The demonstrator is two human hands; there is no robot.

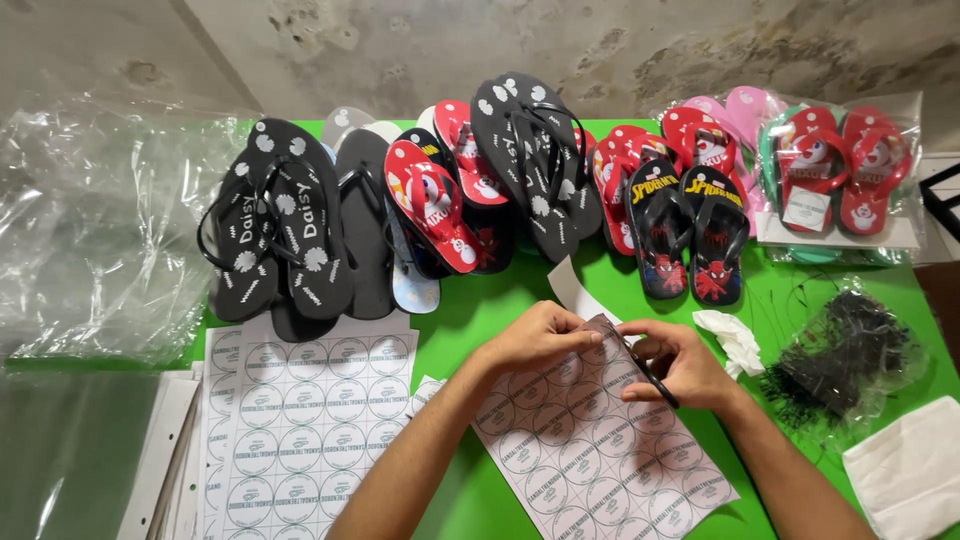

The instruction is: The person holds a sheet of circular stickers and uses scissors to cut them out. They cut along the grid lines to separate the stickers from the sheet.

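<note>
Green table [800,300] against stained wall [620,50]; both hands pinching a sticker sheet [600,450].

Stained, patchy concrete wall [600,50] behind bright green table [480,500]; light seemingly soft.

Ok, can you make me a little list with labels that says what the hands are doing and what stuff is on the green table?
left hand: left hand pinches the top edge of the sticker sheet
right hand: right hand holds a thin black tool against the same sheet
sheet: rows of round stickers, lying on the green table
beside it: stack of sticker sheets to the left
back row: flip-flops, black, red and pink
far right: bagged red pairs
right side: bag of black ties, crumpled white paper
left side: clear plastic bags
</note>
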